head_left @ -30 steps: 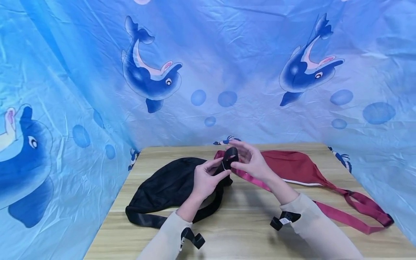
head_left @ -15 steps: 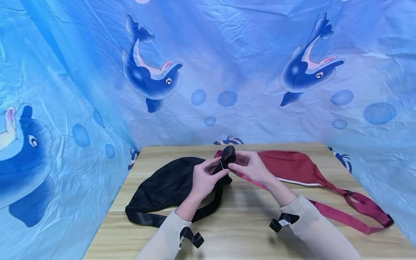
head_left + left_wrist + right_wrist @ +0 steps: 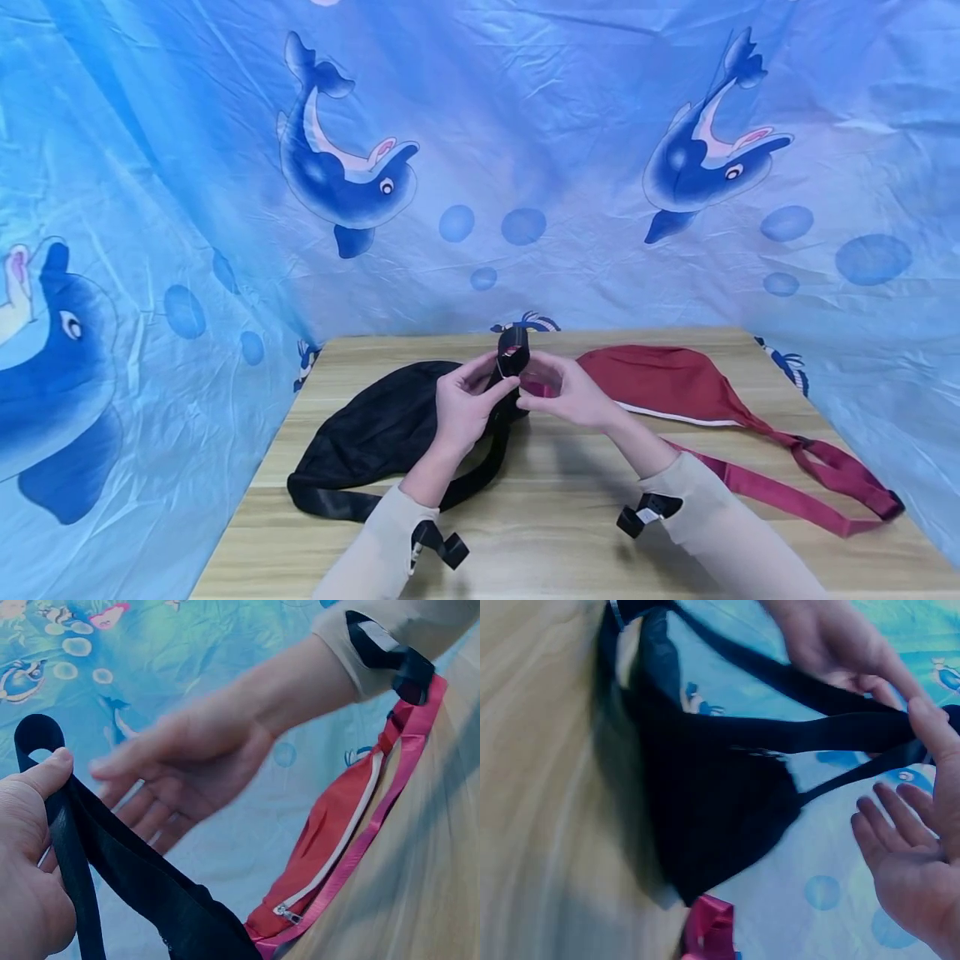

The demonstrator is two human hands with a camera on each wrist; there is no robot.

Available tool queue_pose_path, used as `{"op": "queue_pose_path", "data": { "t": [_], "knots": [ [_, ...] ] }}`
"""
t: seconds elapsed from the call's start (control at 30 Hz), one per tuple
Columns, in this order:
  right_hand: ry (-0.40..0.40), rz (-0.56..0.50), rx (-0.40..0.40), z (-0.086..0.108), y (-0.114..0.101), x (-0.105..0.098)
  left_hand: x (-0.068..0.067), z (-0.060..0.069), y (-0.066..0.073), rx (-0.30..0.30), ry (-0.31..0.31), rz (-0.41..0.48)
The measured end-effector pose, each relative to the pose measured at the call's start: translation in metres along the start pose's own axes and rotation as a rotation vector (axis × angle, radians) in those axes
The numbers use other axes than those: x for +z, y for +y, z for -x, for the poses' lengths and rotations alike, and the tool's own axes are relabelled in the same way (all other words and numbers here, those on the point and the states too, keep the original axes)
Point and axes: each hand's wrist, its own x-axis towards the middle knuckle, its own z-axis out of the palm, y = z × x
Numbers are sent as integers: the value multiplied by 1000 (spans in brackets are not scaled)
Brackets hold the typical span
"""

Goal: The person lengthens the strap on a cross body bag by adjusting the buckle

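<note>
A black waist bag (image 3: 375, 425) lies on the left half of the wooden table, its strap (image 3: 513, 350) raised into a small loop. My left hand (image 3: 465, 404) pinches that strap below the loop between thumb and fingers; in the left wrist view the left hand (image 3: 30, 847) has its thumb over the webbing. My right hand (image 3: 566, 392) is close beside the strap. Its fingers look extended and loose in the left wrist view, where the right hand (image 3: 195, 757) is blurred. Whether its thumb touches the strap I cannot tell.
A red waist bag (image 3: 660, 383) with a white zipper lies at the back right. Its pink-red strap (image 3: 795, 500) trails along the right side of the wooden table (image 3: 570, 533). Blue dolphin-print sheeting (image 3: 465, 150) surrounds the table at the back and sides.
Both hands and the black strap loop have shifted slightly left. The right hand first came nearer the loop, then moved lower beside it. Neither bag's body has visibly moved.
</note>
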Motion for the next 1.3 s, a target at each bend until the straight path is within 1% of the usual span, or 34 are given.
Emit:
{"op": "queue_pose_path", "data": {
  "t": [0.07, 0.23, 0.3, 0.43, 0.53, 0.6, 0.73, 0.8, 1.0, 1.07, 1.17, 1.23, 1.3],
  "knots": [
    [3, 0, -22, -2, 5, 2, -1, -1, 2, -4, -1, 5],
    [5, -95, -54, -4, 14, 4, -1, 1, 5, -20, -38, 42],
    [8, -110, -64, -3, 17, 4, 0, 2, 5, -14, -53, 48],
    [54, -55, -66, -1, 21, 2, -1, 2, 8, 10, -42, 30],
    [67, -7, -68, 0, 24, 3, -2, 1, 10, 25, -27, 12],
    [70, 0, -95, -1, 24, 4, -3, 2, 11, 30, -30, 8],
    [106, 2, -170, -3, 21, 9, -3, 2, 11, 25, -48, 10],
    [114, 12, -186, -3, 21, 11, -3, 3, 10, 19, -42, 4],
    [94, 65, -150, 5, 30, 13, -5, 3, 11, 16, -32, 24],
    [100, 69, -166, 4, 30, 15, -5, 3, 11, 11, -37, 32],
    [136, 88, -203, 4, 23, 19, -5, 3, 10, 8, -41, 37],
    [181, 135, -230, 4, 20, 20, -4, 2, 9, 12, -42, 42],
    [212, 188, -238, 6, 19, 19, -3, 1, 10, 20, -42, 46]
  ]
}}
